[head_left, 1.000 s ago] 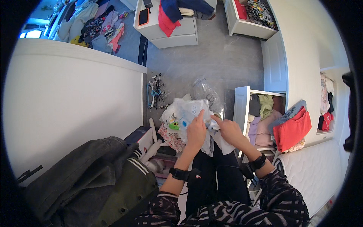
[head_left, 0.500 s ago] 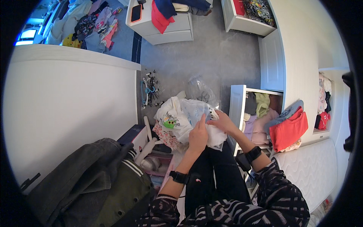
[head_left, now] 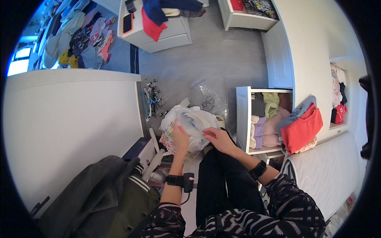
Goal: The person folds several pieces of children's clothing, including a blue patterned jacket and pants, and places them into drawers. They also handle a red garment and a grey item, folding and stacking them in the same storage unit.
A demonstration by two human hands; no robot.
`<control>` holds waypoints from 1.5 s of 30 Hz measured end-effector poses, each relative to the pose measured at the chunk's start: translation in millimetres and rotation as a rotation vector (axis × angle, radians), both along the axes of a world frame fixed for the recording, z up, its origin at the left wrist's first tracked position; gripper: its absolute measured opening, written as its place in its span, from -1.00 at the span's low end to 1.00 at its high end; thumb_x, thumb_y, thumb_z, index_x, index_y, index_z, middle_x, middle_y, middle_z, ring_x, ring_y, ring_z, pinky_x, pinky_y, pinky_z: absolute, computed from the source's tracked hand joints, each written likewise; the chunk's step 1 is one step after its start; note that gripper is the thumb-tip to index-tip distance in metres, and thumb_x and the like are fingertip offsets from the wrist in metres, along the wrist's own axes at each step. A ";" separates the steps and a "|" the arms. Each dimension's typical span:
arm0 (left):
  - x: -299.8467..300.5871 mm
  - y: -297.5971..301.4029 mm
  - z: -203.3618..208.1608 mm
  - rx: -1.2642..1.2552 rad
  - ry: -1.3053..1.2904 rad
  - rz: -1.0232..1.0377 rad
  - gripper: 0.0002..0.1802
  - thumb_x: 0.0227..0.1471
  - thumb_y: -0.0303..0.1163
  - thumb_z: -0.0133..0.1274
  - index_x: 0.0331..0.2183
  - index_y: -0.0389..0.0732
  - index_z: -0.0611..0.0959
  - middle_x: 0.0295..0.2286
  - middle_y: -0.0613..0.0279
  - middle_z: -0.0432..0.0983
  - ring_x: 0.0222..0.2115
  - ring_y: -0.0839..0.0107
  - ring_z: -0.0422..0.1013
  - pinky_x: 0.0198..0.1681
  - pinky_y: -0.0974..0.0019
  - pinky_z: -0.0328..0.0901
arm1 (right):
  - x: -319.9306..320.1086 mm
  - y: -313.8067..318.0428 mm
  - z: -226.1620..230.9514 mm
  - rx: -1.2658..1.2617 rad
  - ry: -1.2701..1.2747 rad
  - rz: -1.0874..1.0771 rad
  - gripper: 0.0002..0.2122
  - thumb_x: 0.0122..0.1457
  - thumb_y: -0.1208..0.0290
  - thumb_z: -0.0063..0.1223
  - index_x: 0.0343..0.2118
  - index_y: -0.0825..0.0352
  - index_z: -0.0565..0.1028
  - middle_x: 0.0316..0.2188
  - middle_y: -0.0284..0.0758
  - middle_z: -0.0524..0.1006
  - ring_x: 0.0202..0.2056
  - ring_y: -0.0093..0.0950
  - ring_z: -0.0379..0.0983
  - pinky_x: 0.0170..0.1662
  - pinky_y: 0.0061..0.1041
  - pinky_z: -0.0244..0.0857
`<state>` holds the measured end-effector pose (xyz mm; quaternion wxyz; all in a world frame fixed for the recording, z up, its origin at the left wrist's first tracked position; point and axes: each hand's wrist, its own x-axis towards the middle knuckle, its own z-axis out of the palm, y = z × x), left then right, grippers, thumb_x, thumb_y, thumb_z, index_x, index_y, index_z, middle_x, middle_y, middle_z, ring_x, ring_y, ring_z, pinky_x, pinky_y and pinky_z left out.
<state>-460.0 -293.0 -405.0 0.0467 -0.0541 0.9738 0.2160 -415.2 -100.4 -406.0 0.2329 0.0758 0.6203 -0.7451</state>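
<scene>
A white bundle [head_left: 198, 117] sits in front of my knees, with a piece of translucent plastic with blue print lying over its top. My left hand [head_left: 180, 139], smeared by motion, is at the bundle's near left side, so its grip is unclear. At the bundle's right side is my right hand [head_left: 220, 140], its fingers stretched toward the plastic and apart, with nothing plainly held. A patch of pink floral cloth [head_left: 166, 143] shows under the bundle's left edge.
A clear plastic bag [head_left: 206, 99] and a heap of hangers [head_left: 152, 99] lie on the floor beyond. An open drawer of folded clothes [head_left: 270, 150] stands at right, with a red garment [head_left: 303, 131] beside it. Dark jackets [head_left: 99, 194] hang close at left.
My hands have moved apart, the left one going left. The bundle has shifted slightly left, and its green print no longer shows. The whole view has tilted and shifted a little.
</scene>
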 end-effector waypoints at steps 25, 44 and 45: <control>-11.3 -35.1 -50.4 1.639 -0.774 1.240 -0.53 0.09 -0.39 -0.12 -0.05 -0.53 0.22 -0.20 -0.17 0.37 -0.17 0.09 0.37 -0.11 0.16 0.34 | 225.8 1.2 -3.2 -0.204 -0.459 -0.605 -0.80 0.14 0.44 -0.02 -0.19 0.37 0.45 -0.41 -0.38 0.51 -0.41 -0.65 0.39 -0.32 -0.68 0.29; 267.0 164.7 -170.3 1.197 -1.402 1.159 -0.61 0.09 -0.36 -0.10 -0.15 -0.50 0.31 -0.26 -0.08 0.40 -0.22 0.13 0.38 -0.12 0.14 0.33 | 535.8 49.2 -223.0 0.537 -1.206 -0.766 -0.42 -0.10 0.14 0.14 -0.07 0.48 0.35 -0.06 -0.02 0.36 -0.04 -0.11 0.29 0.00 -0.24 0.19; 285.5 172.7 -175.1 1.117 -1.361 1.185 -0.61 0.08 -0.37 -0.10 -0.16 -0.50 0.31 -0.27 -0.08 0.41 -0.22 0.14 0.38 -0.13 0.14 0.34 | 552.4 58.7 -234.7 0.689 -1.199 -0.595 -0.35 -0.09 0.10 0.12 0.00 0.47 0.28 0.03 -0.03 0.25 0.05 -0.12 0.17 0.07 -0.25 0.10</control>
